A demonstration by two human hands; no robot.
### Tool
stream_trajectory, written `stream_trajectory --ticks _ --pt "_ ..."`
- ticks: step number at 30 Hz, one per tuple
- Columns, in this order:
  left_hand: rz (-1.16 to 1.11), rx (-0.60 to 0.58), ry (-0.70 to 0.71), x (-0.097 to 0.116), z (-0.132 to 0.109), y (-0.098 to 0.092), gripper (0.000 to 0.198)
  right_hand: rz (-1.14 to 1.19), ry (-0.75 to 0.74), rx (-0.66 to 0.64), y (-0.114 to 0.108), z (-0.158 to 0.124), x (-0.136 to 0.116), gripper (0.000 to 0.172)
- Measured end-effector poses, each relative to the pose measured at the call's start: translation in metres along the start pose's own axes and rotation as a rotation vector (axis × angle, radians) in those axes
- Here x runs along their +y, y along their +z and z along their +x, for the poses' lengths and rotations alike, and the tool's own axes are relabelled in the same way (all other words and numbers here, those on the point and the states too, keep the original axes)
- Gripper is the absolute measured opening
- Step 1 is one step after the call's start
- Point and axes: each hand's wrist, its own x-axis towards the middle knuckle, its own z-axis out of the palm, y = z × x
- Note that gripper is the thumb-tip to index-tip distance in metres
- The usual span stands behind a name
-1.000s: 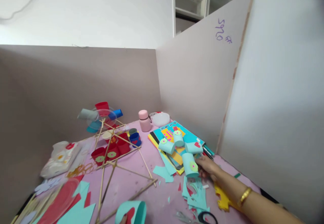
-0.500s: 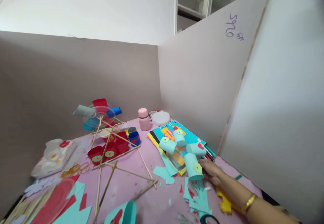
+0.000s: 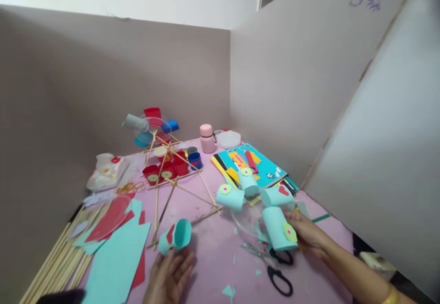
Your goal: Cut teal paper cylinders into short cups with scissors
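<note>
Low in the middle, my left hand (image 3: 169, 274) is palm up with fingers apart, just under a light blue paper cup with a red heart (image 3: 167, 243); whether it grips the cup is unclear. On the right, my right hand (image 3: 304, 231) has its fingers closed on the edge of a clear plastic disc (image 3: 245, 217). Four light blue paper rolls are fixed around the disc, two with green flowers showing at the left and top, one with a red heart (image 3: 277, 195), and one in front (image 3: 277, 228).
Black-handled scissors (image 3: 270, 263) lie below the disc. Crossed wooden sticks (image 3: 166, 203) stand left of centre, before red cups (image 3: 180, 164). Farther back are a pink bottle (image 3: 207, 140) and a blue book (image 3: 264, 164). Blue paper sheets (image 3: 115, 263) lie at the left.
The disc with its rolls has come nearer, off the book. My left hand has come into view beside the heart cup. The view has shifted down and right.
</note>
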Motion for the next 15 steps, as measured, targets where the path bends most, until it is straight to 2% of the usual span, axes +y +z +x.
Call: stream_trajectory --ticks 5,9,15 --pt "0.001 0.050 -0.006 -0.007 -0.027 -0.001 0.035 -0.042 0.047 -0.091 0.010 -0.038 0.012 0.027" --pt "0.005 0.062 -0.003 -0.021 -0.042 -0.016 0.046 -0.083 0.085 -0.175 0.024 -0.062 0.024 0.030" --pt "-0.038 -0.005 -0.153 -0.047 -0.060 -0.042 0.040 -0.186 0.147 -0.287 0.047 -0.083 0.039 0.031"
